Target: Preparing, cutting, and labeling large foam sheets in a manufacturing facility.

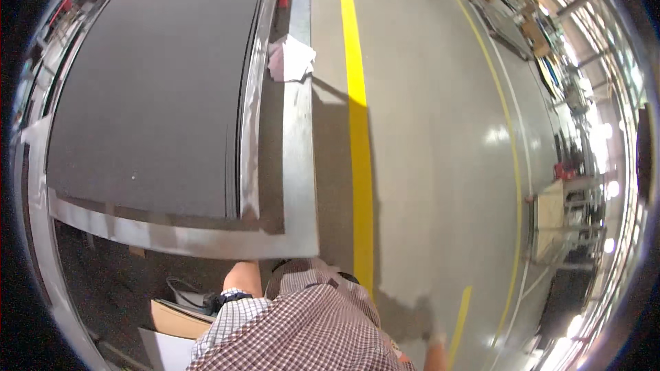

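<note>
Stack of dark sheets (151,89): flat, matte, on metal table (299,165) | hands: hidden, grip unknowable

Our left forearm (242,278) rises from the checked short sleeve toward twelve o'clock, and its hand is hidden from us. At five o'clock, our right hand is only a blur at the lower edge.

left hand (242,271) hidden under metal frame (300,165), right hand (434,357) cut off by lower edge
</note>
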